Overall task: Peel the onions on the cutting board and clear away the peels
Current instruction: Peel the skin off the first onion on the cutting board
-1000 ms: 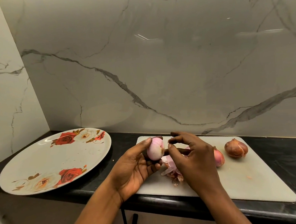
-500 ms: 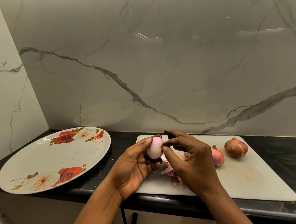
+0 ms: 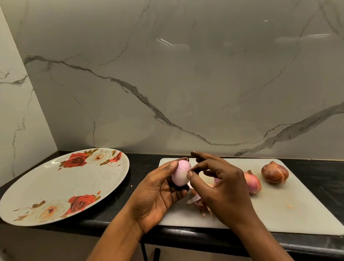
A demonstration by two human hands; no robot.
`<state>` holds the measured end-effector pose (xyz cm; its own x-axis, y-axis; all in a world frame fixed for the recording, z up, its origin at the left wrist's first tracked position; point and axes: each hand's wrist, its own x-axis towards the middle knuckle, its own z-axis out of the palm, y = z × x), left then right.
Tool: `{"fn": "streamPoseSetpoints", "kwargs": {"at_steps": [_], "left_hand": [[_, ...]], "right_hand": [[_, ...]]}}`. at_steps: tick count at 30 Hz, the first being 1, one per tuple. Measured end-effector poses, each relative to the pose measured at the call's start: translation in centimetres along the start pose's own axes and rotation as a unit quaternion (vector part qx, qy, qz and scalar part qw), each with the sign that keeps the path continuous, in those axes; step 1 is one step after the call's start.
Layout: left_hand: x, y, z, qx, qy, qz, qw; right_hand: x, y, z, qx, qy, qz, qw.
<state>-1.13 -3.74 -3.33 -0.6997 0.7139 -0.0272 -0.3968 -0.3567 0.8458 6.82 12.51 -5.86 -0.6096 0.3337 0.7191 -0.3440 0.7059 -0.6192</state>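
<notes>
Now left hand (image 3: 157, 194) fingers curled round peeled onion (image 3: 180, 175); right hand (image 3: 221, 186) thumb, forefinger pinching its side.

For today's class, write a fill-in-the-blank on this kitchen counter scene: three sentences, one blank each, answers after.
1. The left hand holds a peeled pink ____.
2. Loose peels lie on the white cutting ____.
3. The plate on the counter bears red ____.
Missing words: onion; board; roses.
</notes>
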Motion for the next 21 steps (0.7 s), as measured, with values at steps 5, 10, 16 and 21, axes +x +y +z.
{"fn": "streamPoseSetpoints", "kwargs": {"at_steps": [5, 10, 16, 21], "left_hand": [[-0.03, 0.01, 0.04, -0.001, 0.001, -0.001, 1.000], [-0.19, 0.11, 0.16, -0.004, -0.006, 0.004, 1.000], [-0.06, 0.15, -0.02, -0.014, -0.003, -0.002, 1.000], [-0.08, 0.14, -0.12, -0.017, -0.002, -0.007, 1.000]], "right_hand": [[0.10, -0.39, -0.11, 0.001, -0.006, 0.002, 1.000], [0.18, -0.11, -0.16, 0.023, -0.018, -0.002, 1.000], [0.20, -0.04, 0.02, 0.014, -0.032, 0.003, 0.999], [0.40, -0.38, -0.12, 0.029, -0.040, 0.019, 0.999]]}}
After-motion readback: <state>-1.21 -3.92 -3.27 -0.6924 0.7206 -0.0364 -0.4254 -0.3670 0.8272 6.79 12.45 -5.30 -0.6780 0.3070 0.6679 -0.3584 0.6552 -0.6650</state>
